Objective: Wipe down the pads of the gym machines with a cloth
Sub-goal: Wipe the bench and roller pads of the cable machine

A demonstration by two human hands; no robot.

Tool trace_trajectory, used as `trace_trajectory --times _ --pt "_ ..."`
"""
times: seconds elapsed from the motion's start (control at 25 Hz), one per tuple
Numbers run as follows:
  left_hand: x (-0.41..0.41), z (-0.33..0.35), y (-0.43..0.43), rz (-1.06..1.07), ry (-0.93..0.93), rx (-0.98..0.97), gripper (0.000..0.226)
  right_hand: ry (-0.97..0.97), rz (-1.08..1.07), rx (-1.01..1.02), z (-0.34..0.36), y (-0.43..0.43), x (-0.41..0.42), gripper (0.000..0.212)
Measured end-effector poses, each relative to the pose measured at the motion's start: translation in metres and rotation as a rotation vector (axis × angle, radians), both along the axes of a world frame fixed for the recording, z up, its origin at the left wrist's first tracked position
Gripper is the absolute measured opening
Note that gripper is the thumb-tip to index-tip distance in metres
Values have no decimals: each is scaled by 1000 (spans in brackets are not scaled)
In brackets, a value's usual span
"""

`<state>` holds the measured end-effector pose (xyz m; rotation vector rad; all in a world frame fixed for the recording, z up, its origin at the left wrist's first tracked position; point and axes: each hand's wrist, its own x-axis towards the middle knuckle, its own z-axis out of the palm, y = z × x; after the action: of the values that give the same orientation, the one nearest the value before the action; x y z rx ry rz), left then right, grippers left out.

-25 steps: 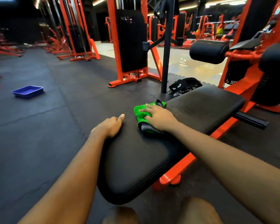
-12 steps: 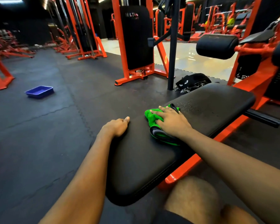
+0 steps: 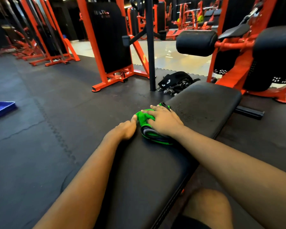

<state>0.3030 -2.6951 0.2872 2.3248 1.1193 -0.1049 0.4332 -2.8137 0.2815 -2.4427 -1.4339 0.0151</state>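
While the right hand (image 3: 163,120) lies flat, fingers straight and spread, pressing a folded cloth (image 3: 145,117) onto the long black pad (image 3: 205,103), the left hand (image 3: 125,129) holds that pad's left edge. Its fingers fold down over the side, and its thumb lies straight on top with the tip touching the cloth. The cloth is fluffy bright green with grey layers showing at its folded edge. It sits at the centre of the frame, about midway along the pad.

The pad is smooth black vinyl with rounded corners, a stitched seam along its side and a dull speckled patch just beyond the cloth. In the upper middle, a black weight-stack cover (image 3: 109,38) in an orange steel frame bears pale lettering too blurred to read. Past the pad's far end lies a black strap bundle (image 3: 175,81) printed with two slanted white eyes, with metal clips beside it. A cylindrical black roller (image 3: 196,42) juts in at the upper right. A blue plastic tray (image 3: 2,108) sits at the left edge on the jigsaw-jointed rubber floor (image 3: 40,138).
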Motion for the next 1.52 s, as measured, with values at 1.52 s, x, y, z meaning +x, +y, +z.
trace_trajectory --times 1.52 --pt "18 7 10 -65 57 31 64 63 -315 3 8 -51 25 55"
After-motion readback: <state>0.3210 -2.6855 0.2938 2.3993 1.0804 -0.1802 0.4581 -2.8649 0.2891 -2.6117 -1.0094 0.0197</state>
